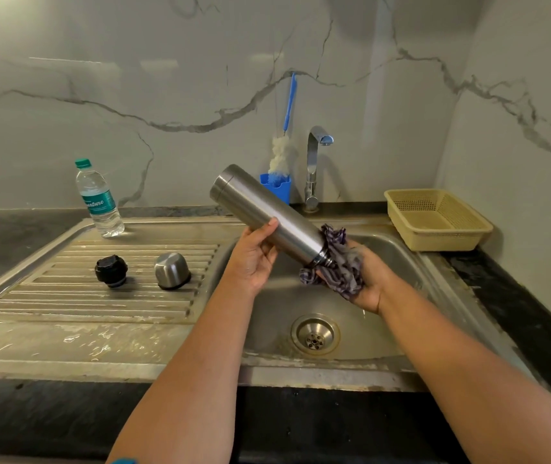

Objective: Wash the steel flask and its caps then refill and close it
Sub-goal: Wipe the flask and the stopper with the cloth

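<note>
Two caps, black stopper point(111, 271) and steel cup point(171, 271), sit on the drainboard point(66, 306) while my left hand point(254, 259) grips the tilted steel flask point(267, 212) and my right hand point(364, 279) clutches a cloth point(337, 262) round its mouth; refilling and closing remain.

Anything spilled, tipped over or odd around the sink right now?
Nothing stands out. The flask is tilted only because the left hand holds it; both caps sit upright on the wet drainboard.
</note>
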Motion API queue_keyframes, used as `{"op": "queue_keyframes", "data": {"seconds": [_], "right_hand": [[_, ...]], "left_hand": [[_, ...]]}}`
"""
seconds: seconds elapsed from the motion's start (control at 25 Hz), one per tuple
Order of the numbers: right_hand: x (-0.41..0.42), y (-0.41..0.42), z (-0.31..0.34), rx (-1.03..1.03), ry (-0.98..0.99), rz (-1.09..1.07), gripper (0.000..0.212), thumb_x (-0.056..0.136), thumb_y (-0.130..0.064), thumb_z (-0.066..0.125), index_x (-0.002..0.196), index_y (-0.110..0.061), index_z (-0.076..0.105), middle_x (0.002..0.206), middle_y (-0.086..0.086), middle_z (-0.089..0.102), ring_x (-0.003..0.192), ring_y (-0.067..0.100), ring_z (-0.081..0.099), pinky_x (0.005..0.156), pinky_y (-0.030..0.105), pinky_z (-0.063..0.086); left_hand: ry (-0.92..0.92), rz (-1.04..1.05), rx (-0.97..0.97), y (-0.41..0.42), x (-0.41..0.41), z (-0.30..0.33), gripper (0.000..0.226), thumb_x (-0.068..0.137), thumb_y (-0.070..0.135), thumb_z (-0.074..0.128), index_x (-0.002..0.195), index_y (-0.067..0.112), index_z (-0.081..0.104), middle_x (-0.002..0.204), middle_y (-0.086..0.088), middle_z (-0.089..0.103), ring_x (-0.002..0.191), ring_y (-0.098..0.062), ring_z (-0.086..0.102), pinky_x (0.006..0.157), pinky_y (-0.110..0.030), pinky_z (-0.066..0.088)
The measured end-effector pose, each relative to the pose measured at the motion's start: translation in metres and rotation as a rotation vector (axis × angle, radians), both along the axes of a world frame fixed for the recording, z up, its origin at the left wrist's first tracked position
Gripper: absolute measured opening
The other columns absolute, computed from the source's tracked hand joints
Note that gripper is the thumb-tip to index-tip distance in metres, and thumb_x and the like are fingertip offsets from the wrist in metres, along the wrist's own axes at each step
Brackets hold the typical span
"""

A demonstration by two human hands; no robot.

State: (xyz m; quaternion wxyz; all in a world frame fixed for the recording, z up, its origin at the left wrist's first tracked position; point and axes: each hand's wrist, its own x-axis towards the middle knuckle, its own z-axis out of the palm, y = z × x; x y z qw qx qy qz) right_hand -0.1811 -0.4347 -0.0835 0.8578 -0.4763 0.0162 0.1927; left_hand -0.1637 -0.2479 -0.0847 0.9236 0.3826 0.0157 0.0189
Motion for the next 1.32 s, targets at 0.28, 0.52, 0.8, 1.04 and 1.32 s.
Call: {"op": "queue_keyframes", "data": {"seconds": [0.28,0.52,0.8,1.04,1.32], "right_hand": [[0.022,-0.021,-0.009,-0.301,-0.369,-0.148,0.051,0.071,-0.034,0.075,0.118,-0.017,0.065,0.113,0.013,0.069,0.104,0.028,0.067,0.083,0.037,0.056],[0.026,-0.043,-0.016,-0.913,-0.479,-0.098,0.05,0.08,-0.047,0.07,0.126,-0.033,0.058,0.125,0.0,0.062,0.11,0.017,0.06,0.087,0.03,0.051],[0.011,-0.025,0.015,-1.174,-0.775,-0.526,0.048,0.093,-0.047,0.053,0.138,-0.03,0.047,0.133,0.005,0.056,0.122,0.025,0.051,0.103,0.039,0.04],[0.021,0.023,-0.01,-1.367,-0.961,-0.024,0.063,0.097,-0.059,0.03,0.152,-0.039,0.008,0.158,-0.002,0.022,0.145,0.02,0.018,0.117,0.048,0.017],[0.013,-0.004,-0.004,-1.203,-0.933,0.121,0.066,0.088,-0.05,0.058,0.145,-0.03,0.031,0.137,-0.006,0.049,0.117,0.008,0.049,0.094,0.022,0.039]], "left_hand": [[0.168,0.164,0.051,0.01,0.004,0.004,0.047,0.076,0.031,0.082,0.113,0.015,0.057,0.117,-0.011,0.067,0.11,-0.024,0.062,0.082,-0.03,0.056],[0.187,0.148,0.216,0.001,0.002,-0.002,0.051,0.082,0.023,0.077,0.123,0.02,0.047,0.116,-0.009,0.061,0.112,-0.027,0.059,0.085,-0.037,0.057],[0.197,0.157,0.293,-0.006,0.007,-0.014,0.051,0.081,0.023,0.078,0.122,0.02,0.048,0.106,-0.005,0.064,0.1,-0.022,0.064,0.084,-0.037,0.059],[0.079,0.183,0.36,-0.01,0.011,-0.022,0.037,0.081,0.019,0.077,0.115,0.017,0.062,0.116,-0.01,0.071,0.104,-0.025,0.069,0.084,-0.041,0.06],[-0.209,-0.008,0.546,0.021,-0.002,-0.006,0.056,0.063,0.015,0.084,0.113,0.014,0.056,0.105,-0.005,0.07,0.093,-0.018,0.072,0.068,-0.029,0.06]]}}
